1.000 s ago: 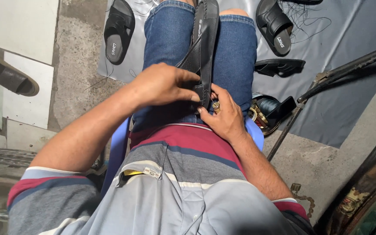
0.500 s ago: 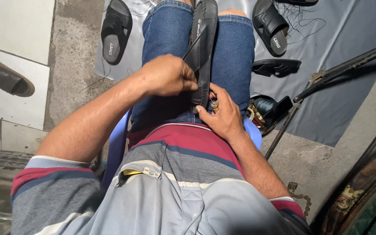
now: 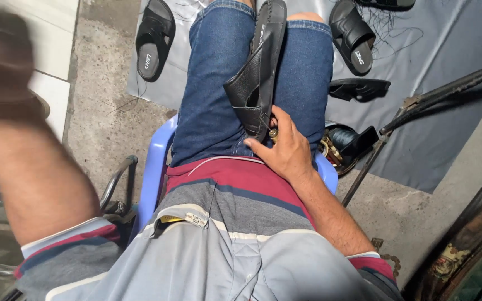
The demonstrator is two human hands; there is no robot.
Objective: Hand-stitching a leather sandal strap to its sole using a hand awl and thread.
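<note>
Right hand [image 3: 287, 149] grip closed on black sandal's [image 3: 259, 72] heel end.

Single head camera, steeply downward, close over lap [image 3: 241, 111].

black sandal [image 3: 260, 72] on blue denim shorts [image 3: 218, 83]. shirt [image 3: 235, 223] striped grey, maroon, navy, with white lines. stool [image 3: 154, 173] light blue. sheet [image 3: 436, 72] on floor grey-blue, two more black sandals [image 3: 153, 39] [image 3: 353, 36] on it. floor [image 3: 99, 106] grey concrete. tile [image 3: 51, 33] at left white.
</note>
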